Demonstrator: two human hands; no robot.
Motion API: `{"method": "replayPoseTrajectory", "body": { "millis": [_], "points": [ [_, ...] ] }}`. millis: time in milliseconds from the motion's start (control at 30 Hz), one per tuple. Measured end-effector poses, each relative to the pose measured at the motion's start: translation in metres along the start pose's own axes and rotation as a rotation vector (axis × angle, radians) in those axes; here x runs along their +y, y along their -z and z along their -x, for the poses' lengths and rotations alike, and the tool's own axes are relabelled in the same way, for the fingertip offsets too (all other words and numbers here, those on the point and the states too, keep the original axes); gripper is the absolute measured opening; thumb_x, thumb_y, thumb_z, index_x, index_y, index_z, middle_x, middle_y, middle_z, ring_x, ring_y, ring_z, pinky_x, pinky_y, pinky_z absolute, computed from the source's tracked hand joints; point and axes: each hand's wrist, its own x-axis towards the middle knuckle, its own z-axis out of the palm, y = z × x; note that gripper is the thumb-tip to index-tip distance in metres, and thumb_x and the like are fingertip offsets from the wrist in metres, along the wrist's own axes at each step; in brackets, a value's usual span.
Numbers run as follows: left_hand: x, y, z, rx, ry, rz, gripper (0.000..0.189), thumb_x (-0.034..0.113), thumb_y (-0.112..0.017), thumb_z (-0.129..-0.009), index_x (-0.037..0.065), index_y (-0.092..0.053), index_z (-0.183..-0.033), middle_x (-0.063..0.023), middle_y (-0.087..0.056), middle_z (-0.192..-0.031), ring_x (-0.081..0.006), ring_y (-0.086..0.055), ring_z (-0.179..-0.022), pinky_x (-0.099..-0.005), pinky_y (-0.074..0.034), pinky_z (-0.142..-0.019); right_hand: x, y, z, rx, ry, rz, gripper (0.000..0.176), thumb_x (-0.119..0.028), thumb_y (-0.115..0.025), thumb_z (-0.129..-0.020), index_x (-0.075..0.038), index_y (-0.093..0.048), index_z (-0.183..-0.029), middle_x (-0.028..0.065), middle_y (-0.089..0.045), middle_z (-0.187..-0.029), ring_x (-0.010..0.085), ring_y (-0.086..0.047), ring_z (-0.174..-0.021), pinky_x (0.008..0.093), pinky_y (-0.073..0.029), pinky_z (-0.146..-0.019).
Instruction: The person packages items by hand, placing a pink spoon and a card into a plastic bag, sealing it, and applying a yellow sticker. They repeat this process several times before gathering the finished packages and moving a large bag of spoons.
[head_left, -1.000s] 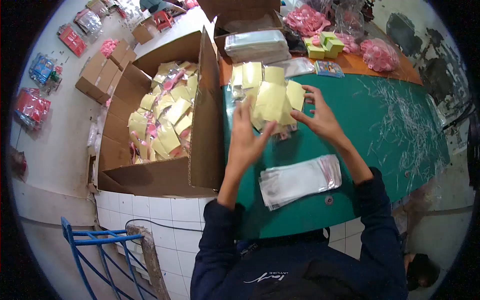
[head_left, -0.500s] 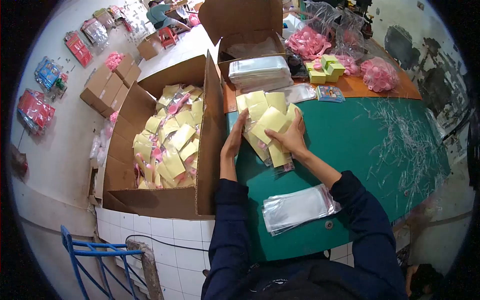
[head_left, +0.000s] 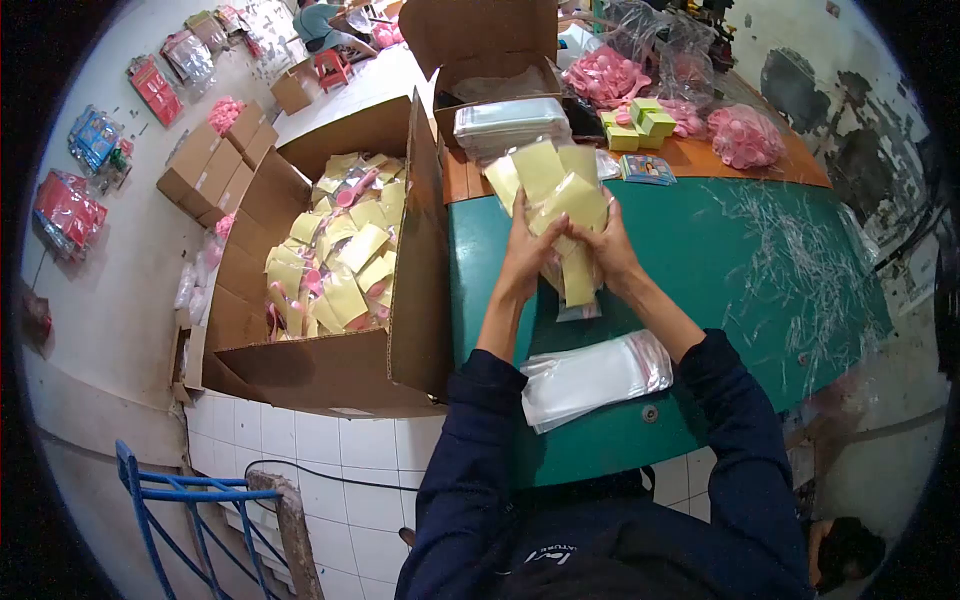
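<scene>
Above the green tabletop (head_left: 690, 265), a bunch of clear packets with pale yellow cards (head_left: 543, 172) is gathered between my two hands. My left hand (head_left: 528, 250) grips its left side and my right hand (head_left: 612, 248) closes on the right, with the thumbs meeting in front. The packets fan out at the top, and one hangs lower. What lies behind the cards is hidden. Nearer my body, a stack of clear plastic bags (head_left: 597, 380) rests on the table. To the left, an open cardboard box (head_left: 418, 270) contains many similar packets (head_left: 345, 295) with pink items.
Clear bag stacks (head_left: 508, 122), yellow-green card blocks (head_left: 650, 122) and bagged pink pieces (head_left: 745, 138) occupy the far end. Plastic strips (head_left: 805, 260) litter the right side. A blue metal frame (head_left: 190, 490) stands lower left. Another person (head_left: 318, 28) sits far back.
My hands have lifted the packets off the tabletop and drawn them together into a tighter bunch. My left hand has moved right, under the cards. The view has shifted slightly.
</scene>
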Motion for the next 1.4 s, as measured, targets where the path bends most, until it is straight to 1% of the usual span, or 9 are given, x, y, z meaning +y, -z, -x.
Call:
{"method": "replayPoseTrajectory", "body": {
  "millis": [367, 533, 700, 833, 900, 1033, 1133, 1267, 1400],
  "points": [
    [0.201, 0.017, 0.04, 0.156, -0.224, -0.26, 0.066, 0.024, -0.066, -0.082, 0.006, -0.027, -0.132, -0.0067, -0.055, -0.093, -0.0137, -0.057, -0.065, -0.0249, -0.047, -0.052, -0.133, -0.143, -0.005, -0.409, 0.128, -0.149, 0.057, -0.018, -0.072, -0.075, -0.002, -0.04, -0.12, 0.0093, -0.055, -0.108, 0.017, -0.06, -0.093, 0.0337, -0.053, -0.076],
    [0.274, 0.114, 0.061, 0.234, -0.518, -0.523, 0.051, 0.033, -0.058, -0.086, 0.005, -0.042, -0.125, -0.0106, -0.055, -0.104, -0.0174, -0.057, -0.091, -0.0288, -0.05, -0.07, -0.102, -0.284, -0.051, -0.638, 0.01, -0.267, 0.072, -0.027, -0.076, -0.071, 0.001, -0.036, -0.123, 0.0176, -0.051, -0.115, 0.0236, -0.058, -0.099, 0.0357, -0.053, -0.076],
    [0.278, 0.198, 0.072, 0.547, 0.088, -0.437, 0.045, 0.032, -0.055, -0.089, 0.003, -0.045, -0.121, -0.0104, -0.055, -0.112, -0.018, -0.058, -0.093, -0.0324, -0.049, -0.076, -0.039, -0.332, -0.069, -0.473, 0.178, 0.354, 0.119, -0.066, -0.066, -0.062, 0.005, -0.01, -0.14, 0.0295, -0.026, -0.139, 0.0375, -0.025, -0.132, 0.038, -0.022, -0.108],
    [0.211, 0.293, 0.083, 0.224, 0.088, -1.068, 0.04, 0.034, -0.042, -0.095, 0.001, -0.05, -0.116, -0.0138, -0.056, -0.108, -0.0194, -0.052, -0.095, -0.0322, -0.042, -0.084, -0.05, -0.258, -0.047, -0.697, 0.043, 0.393, 0.086, -0.057, -0.065, -0.072, 0.006, -0.042, -0.126, 0.0217, -0.042, -0.131, 0.0309, -0.04, -0.123, 0.0352, -0.033, -0.101],
    [0.196, 0.263, 0.118, -0.021, 0.165, -1.208, 0.033, 0.025, -0.036, -0.097, 0.005, -0.051, -0.119, -0.0158, -0.059, -0.105, -0.0197, -0.056, -0.094, -0.0314, -0.044, -0.084, -0.005, -0.219, -0.071, -0.691, 0.323, 0.533, 0.055, -0.046, -0.064, -0.077, 0.001, -0.061, -0.105, 0.0173, -0.062, -0.1, 0.0239, -0.059, -0.092, 0.0332, -0.046, -0.08],
    [0.2, 0.185, 0.17, -0.379, 0.233, -1.527, 0.027, 0.029, -0.054, -0.087, 0.005, -0.066, -0.094, -0.0174, -0.063, -0.081, -0.0325, -0.062, -0.078, -0.0373, -0.048, -0.071, -0.042, -0.095, -0.041, -0.876, -0.053, 0.58, 0.037, -0.031, -0.059, -0.087, -0.003, -0.058, -0.111, 0.0062, -0.059, -0.1, 0.0112, -0.056, -0.083, 0.0247, -0.047, -0.071],
    [0.209, 0.142, 0.202, -0.272, 0.127, -1.4, 0.029, 0.032, -0.061, -0.083, 0.008, -0.065, -0.099, -0.013, -0.064, -0.092, -0.0298, -0.059, -0.089, -0.0389, -0.041, -0.085, -0.068, -0.006, -0.038, -0.923, -0.172, 0.767, 0.039, -0.035, -0.061, -0.085, -0.005, -0.059, -0.111, 0.0087, -0.061, -0.106, 0.0149, -0.057, -0.096, 0.031, -0.051, -0.078],
    [0.188, 0.112, 0.235, 0.199, -0.197, -1.578, 0.039, 0.039, -0.058, -0.083, 0.01, -0.06, -0.109, -0.0107, -0.06, -0.113, -0.0282, -0.054, -0.107, -0.0487, -0.023, -0.105, -0.076, 0.135, -0.098, -0.692, 0.305, 1.453, 0.035, -0.029, -0.065, -0.08, -0.003, -0.06, -0.102, 0.0135, -0.059, -0.099, 0.0266, -0.058, -0.088, 0.0345, -0.048, -0.076],
    [0.166, 0.109, 0.261, 0.546, -0.226, -1.536, 0.049, 0.048, -0.047, -0.088, 0.004, -0.059, -0.106, -0.0156, -0.058, -0.117, -0.0331, -0.054, -0.108, -0.0536, -0.018, -0.106, -0.087, 0.288, -0.196, 0.074, 0.313, 1.917, 0.02, -0.018, -0.057, -0.075, -0.006, -0.061, -0.089, 0.0163, -0.06, -0.094, 0.0347, -0.057, -0.088, 0.0447, -0.046, -0.072]
  ]
}}
